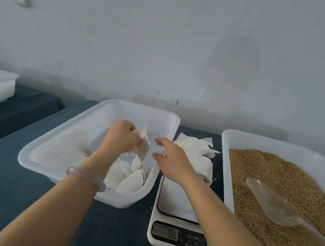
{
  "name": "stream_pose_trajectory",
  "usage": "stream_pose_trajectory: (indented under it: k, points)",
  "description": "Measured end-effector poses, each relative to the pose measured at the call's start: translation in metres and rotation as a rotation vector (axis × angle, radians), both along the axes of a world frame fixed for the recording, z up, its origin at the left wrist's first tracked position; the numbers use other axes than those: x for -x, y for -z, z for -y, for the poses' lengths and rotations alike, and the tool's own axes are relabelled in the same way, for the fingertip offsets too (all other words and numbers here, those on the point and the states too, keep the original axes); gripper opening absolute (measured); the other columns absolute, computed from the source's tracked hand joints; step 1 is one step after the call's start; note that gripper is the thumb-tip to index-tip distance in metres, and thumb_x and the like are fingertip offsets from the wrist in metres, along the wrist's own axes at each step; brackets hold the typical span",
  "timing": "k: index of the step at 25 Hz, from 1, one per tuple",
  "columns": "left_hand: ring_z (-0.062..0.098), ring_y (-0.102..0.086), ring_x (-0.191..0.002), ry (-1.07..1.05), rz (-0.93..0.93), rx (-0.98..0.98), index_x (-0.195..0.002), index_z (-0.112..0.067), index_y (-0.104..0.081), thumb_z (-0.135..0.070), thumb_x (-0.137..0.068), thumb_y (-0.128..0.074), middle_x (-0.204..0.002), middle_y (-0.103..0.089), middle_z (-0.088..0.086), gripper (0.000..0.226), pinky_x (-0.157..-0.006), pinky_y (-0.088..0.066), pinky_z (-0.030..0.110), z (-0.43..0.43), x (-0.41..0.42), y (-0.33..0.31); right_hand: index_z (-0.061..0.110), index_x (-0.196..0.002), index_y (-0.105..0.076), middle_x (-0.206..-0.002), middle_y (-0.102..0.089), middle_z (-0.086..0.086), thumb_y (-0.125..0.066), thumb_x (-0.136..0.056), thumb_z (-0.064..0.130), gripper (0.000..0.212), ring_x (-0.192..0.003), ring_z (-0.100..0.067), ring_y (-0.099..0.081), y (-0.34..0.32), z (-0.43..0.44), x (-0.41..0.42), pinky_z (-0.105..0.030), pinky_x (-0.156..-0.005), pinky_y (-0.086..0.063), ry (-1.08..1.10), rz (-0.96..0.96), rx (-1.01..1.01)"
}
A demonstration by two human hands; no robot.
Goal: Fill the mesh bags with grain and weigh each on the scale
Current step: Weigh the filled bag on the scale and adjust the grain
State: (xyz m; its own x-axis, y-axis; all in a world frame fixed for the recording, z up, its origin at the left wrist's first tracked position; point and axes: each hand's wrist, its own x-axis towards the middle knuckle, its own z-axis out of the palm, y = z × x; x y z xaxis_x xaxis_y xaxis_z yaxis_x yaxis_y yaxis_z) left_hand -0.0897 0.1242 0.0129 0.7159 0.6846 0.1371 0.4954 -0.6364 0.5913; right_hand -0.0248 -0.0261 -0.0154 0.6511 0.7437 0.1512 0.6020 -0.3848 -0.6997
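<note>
Our bangle sits nearest, on the left wrist. Beyond it our left hand pinches a limp mesh bag above the white tray. Just right of that grip our right hand hovers, fingers loose, holding nothing. The bag looks light and floppy, so we judge the mouth hem the best hold.
</note>
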Motion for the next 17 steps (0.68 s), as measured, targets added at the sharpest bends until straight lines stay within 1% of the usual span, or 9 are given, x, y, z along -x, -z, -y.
stream_pose_trajectory:
  k: [2,4,5,8,9,11,14,16,17]
  points:
    - [0.022,-0.054,-0.061,0.006,-0.122,0.065,-0.062,-0.012,-0.049,-0.009,-0.079,-0.062,-0.059,-0.050,0.001,0.021,-0.049,-0.040,0.023,-0.002,-0.009,0.019,0.017,-0.135,-0.048,-0.138,-0.050,0.001,-0.050,-0.095,0.021,0.040,-0.121,-0.018,-0.050,0.008,0.002,0.001,-0.026,-0.099,-0.035,-0.021,0.001,0.066]
    - [0.027,-0.060,-0.069,0.063,-0.255,0.212,-0.066,-0.009,-0.050,-0.002,-0.082,-0.059,-0.065,-0.055,0.009,0.019,-0.066,-0.055,0.032,-0.003,-0.014,0.032,0.018,-0.132,-0.052,-0.132,-0.053,0.000,-0.050,-0.095,0.022,0.037,-0.113,-0.019,-0.053,0.011,0.005,0.003,-0.027,-0.095,-0.038,-0.014,0.018,0.080]
    - [0.027,-0.062,-0.067,0.087,-0.278,0.305,-0.069,-0.006,-0.050,0.002,-0.082,-0.059,-0.069,-0.056,0.014,0.018,-0.071,-0.057,0.035,-0.004,-0.016,0.035,0.018,-0.130,-0.054,-0.131,-0.053,-0.001,-0.050,-0.095,0.023,0.035,-0.111,-0.020,-0.053,0.012,0.006,0.003,-0.028,-0.094,-0.039,-0.009,0.026,0.083]
    - [0.028,-0.064,-0.055,0.098,-0.196,0.571,-0.075,0.001,-0.052,0.015,-0.083,-0.053,-0.068,-0.059,0.019,0.015,-0.061,-0.058,0.032,-0.006,-0.020,0.032,0.018,-0.127,-0.056,-0.133,-0.052,-0.003,-0.049,-0.095,0.022,0.033,-0.109,-0.022,-0.055,0.010,0.006,0.003,-0.032,-0.096,-0.041,-0.006,0.054,0.108]
    - [0.027,-0.063,-0.056,0.099,-0.209,0.594,-0.074,0.001,-0.051,0.015,-0.084,-0.050,-0.068,-0.058,0.018,0.017,-0.063,-0.058,0.033,-0.005,-0.021,0.032,0.017,-0.126,-0.057,-0.132,-0.053,-0.003,-0.049,-0.095,0.022,0.033,-0.109,-0.022,-0.055,0.009,0.005,0.003,-0.032,-0.095,-0.042,-0.005,0.061,0.115]
    - [0.024,-0.055,-0.056,0.105,-0.360,0.506,-0.070,-0.003,-0.047,0.011,-0.087,-0.047,-0.064,-0.052,0.014,0.022,-0.069,-0.054,0.033,-0.001,-0.019,0.033,0.015,-0.124,-0.059,-0.128,-0.056,-0.003,-0.049,-0.096,0.023,0.031,-0.110,-0.023,-0.055,0.007,0.003,0.003,-0.033,-0.095,-0.042,-0.009,0.082,0.132]
    - [0.019,-0.042,-0.052,0.132,-0.552,0.207,-0.064,-0.009,-0.042,0.000,-0.084,-0.056,-0.058,-0.044,0.007,0.026,-0.058,-0.041,0.024,0.004,-0.015,0.033,0.013,-0.119,-0.063,-0.126,-0.057,-0.004,-0.049,-0.096,0.023,0.029,-0.111,-0.025,-0.055,0.009,0.002,0.003,-0.037,-0.095,-0.043,-0.019,0.109,0.147]
    - [0.020,-0.046,-0.055,0.124,-0.597,0.049,-0.064,-0.010,-0.043,-0.005,-0.081,-0.057,-0.058,-0.045,0.004,0.023,-0.054,-0.038,0.023,0.007,-0.014,0.029,0.009,-0.112,-0.067,-0.126,-0.058,-0.010,-0.050,-0.095,0.022,0.028,-0.117,-0.028,-0.052,0.010,0.004,0.002,-0.038,-0.096,-0.042,-0.036,0.113,0.145]
    - [0.022,-0.051,-0.062,0.115,-0.597,0.022,-0.069,-0.010,-0.047,-0.008,-0.081,-0.058,-0.063,-0.049,0.004,0.016,-0.057,-0.041,0.023,0.010,-0.014,0.026,0.007,-0.108,-0.069,-0.128,-0.057,-0.013,-0.051,-0.095,0.022,0.027,-0.121,-0.029,-0.050,0.010,0.005,0.002,-0.038,-0.098,-0.041,-0.048,0.113,0.137]
